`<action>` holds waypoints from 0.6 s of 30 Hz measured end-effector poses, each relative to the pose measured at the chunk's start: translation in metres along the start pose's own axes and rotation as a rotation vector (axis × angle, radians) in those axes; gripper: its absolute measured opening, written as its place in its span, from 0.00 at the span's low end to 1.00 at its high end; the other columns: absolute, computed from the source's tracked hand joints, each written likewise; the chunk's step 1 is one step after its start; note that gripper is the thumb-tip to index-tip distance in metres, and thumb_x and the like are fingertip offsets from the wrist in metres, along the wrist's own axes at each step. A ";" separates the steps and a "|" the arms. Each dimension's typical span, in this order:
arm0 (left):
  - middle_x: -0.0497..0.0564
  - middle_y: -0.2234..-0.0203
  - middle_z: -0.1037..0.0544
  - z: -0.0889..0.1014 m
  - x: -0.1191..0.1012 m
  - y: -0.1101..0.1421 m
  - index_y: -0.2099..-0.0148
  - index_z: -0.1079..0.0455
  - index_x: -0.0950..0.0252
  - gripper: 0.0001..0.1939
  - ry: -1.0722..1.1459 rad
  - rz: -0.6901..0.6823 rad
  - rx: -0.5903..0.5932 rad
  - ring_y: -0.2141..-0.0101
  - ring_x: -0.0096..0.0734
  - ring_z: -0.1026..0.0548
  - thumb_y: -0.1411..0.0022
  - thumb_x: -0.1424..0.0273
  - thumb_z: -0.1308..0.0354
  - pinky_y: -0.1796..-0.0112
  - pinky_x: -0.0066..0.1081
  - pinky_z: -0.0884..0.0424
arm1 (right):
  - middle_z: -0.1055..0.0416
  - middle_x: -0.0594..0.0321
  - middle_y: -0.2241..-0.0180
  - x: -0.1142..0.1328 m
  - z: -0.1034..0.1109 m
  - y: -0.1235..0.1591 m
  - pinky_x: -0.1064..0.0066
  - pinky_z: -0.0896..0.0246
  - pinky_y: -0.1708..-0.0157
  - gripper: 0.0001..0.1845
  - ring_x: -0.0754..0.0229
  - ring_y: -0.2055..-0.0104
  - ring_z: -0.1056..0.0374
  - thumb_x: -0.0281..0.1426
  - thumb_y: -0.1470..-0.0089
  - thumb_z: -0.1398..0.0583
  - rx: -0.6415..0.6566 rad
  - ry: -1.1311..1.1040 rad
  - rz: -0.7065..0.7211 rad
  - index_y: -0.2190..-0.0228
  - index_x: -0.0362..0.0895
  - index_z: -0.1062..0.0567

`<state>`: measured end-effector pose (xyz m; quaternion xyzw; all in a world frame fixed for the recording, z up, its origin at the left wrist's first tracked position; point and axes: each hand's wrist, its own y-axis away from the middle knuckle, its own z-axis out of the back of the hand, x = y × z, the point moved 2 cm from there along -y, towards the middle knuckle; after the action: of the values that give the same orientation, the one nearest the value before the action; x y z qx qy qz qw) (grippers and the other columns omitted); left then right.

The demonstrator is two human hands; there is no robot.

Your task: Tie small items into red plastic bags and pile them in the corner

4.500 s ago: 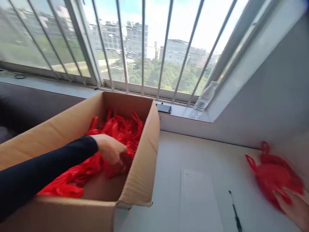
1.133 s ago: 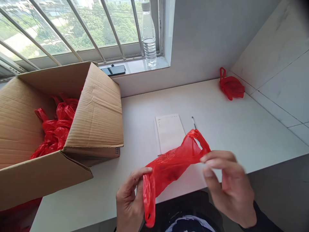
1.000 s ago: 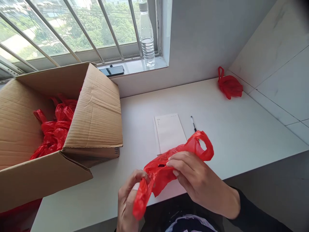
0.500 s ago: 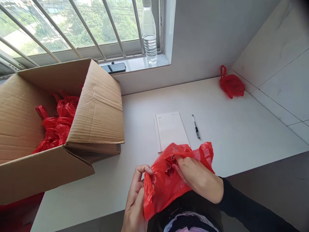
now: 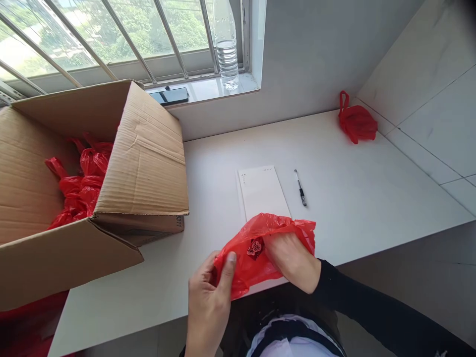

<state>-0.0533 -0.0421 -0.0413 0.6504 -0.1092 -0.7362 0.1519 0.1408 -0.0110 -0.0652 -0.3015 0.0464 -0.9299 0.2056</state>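
Note:
A thin red plastic bag [image 5: 241, 282] is held over the front edge of the white table, its mouth spread towards me. My left hand [image 5: 211, 297] pinches the bag's left side, thumb on top. My right hand [image 5: 290, 255] reaches into the bag, with its fingers hidden inside by the plastic, so I cannot see whether they hold anything. Between the hands a small dark item with pale print [image 5: 255, 248] shows in the bag. Just beyond lies a white notepad [image 5: 264, 191], its lower edge covered by the bag.
An open cardboard box [image 5: 145, 158] with several tied red bags [image 5: 87, 181] stands on the left. A black pen [image 5: 301, 188] lies right of the notepad, and another red bag [image 5: 358, 124] sits in the far right corner. A phone [image 5: 169, 95] and water bottle [image 5: 227, 59] occupy the windowsill.
My right hand has gone deeper into the bag, its fingers now out of sight. The left thumb has shifted onto the bag's rim, and the mouth is spread wider. The view has tilted slightly.

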 end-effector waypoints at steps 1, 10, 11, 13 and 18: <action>0.47 0.69 0.21 0.001 0.000 -0.001 0.57 0.22 0.61 0.15 0.076 0.005 -0.018 0.68 0.32 0.25 0.35 0.54 0.35 0.66 0.28 0.25 | 0.24 0.57 0.61 0.000 0.001 0.001 0.64 0.26 0.58 0.14 0.53 0.59 0.25 0.19 0.38 0.47 0.037 0.050 -0.021 0.56 0.45 0.28; 0.42 0.78 0.33 -0.005 -0.001 -0.008 0.69 0.27 0.63 0.19 0.343 0.055 -0.034 0.76 0.22 0.36 0.36 0.53 0.33 0.74 0.21 0.34 | 0.24 0.60 0.66 0.026 0.009 -0.008 0.63 0.32 0.66 0.13 0.55 0.67 0.27 0.20 0.40 0.46 0.260 -0.065 -0.074 0.58 0.44 0.27; 0.42 0.78 0.34 -0.005 -0.001 -0.007 0.71 0.29 0.63 0.20 0.327 0.051 -0.022 0.76 0.22 0.37 0.36 0.53 0.33 0.75 0.21 0.35 | 0.24 0.62 0.68 0.024 0.005 -0.011 0.65 0.33 0.68 0.11 0.56 0.69 0.28 0.21 0.39 0.46 0.302 -0.161 -0.061 0.63 0.45 0.27; 0.42 0.78 0.35 -0.004 -0.001 -0.006 0.72 0.31 0.63 0.21 0.281 0.033 0.013 0.76 0.22 0.38 0.35 0.53 0.34 0.75 0.22 0.35 | 0.24 0.63 0.68 0.016 -0.006 -0.016 0.67 0.33 0.69 0.09 0.58 0.69 0.28 0.22 0.39 0.46 0.365 -0.309 -0.034 0.67 0.45 0.27; 0.43 0.76 0.34 -0.002 -0.002 -0.006 0.71 0.29 0.63 0.20 0.243 0.033 0.032 0.75 0.23 0.36 0.34 0.53 0.36 0.73 0.21 0.33 | 0.24 0.55 0.53 -0.004 -0.023 -0.016 0.59 0.30 0.48 0.14 0.52 0.52 0.27 0.27 0.32 0.49 0.205 -0.419 -0.013 0.49 0.43 0.29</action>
<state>-0.0511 -0.0354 -0.0424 0.7354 -0.1124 -0.6473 0.1660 0.1246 0.0037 -0.0825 -0.4656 -0.0939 -0.8482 0.2344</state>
